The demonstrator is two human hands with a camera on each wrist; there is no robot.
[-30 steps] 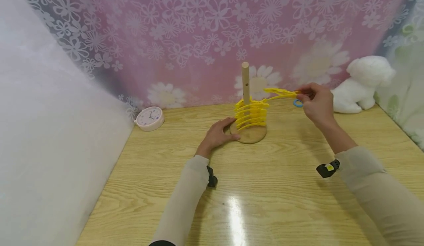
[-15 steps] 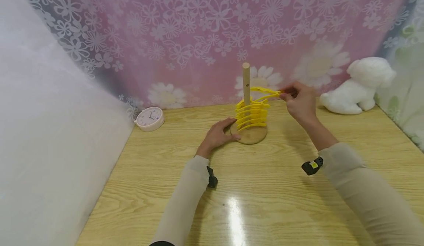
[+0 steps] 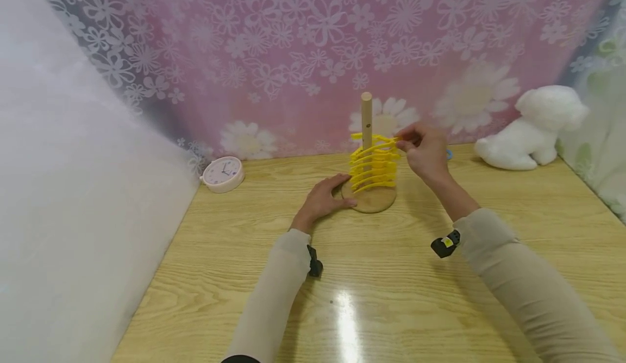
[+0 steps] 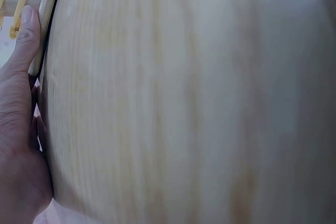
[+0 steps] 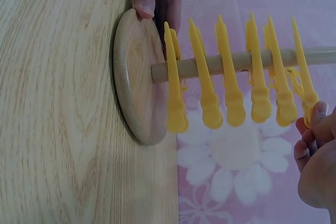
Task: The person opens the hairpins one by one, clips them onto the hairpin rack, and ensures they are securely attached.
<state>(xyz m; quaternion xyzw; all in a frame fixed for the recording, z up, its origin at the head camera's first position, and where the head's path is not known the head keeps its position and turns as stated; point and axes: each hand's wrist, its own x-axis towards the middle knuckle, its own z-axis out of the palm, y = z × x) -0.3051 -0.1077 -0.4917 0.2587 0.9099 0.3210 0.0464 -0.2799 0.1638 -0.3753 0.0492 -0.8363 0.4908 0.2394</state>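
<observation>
A wooden stand, a round base [image 3: 374, 202] with an upright post [image 3: 367, 113], stands on the table. My left hand [image 3: 320, 199] grips the left edge of the base, with its thumb [image 5: 144, 4] on the rim. Several yellow hair clips [image 5: 229, 80] sit on the post one above another, their flat tails pointing right in the head view. My right hand [image 3: 426, 151] pinches the tail of another yellow hair clip [image 5: 303, 64] above the stack. That clip's two arms reach past the post, one before it and one behind.
A pink round clock [image 3: 223, 174] stands at the table's back left. A white plush dog [image 3: 533, 129] sits at the back right. Part of a blue ring [image 3: 449, 155] shows behind my right hand. A flowered pink curtain [image 3: 293, 69] hangs behind the table.
My right hand has moved left with the yellow hair clip, bringing its arms from right of the post to either side of it. My left hand has kept its grip on the base.
</observation>
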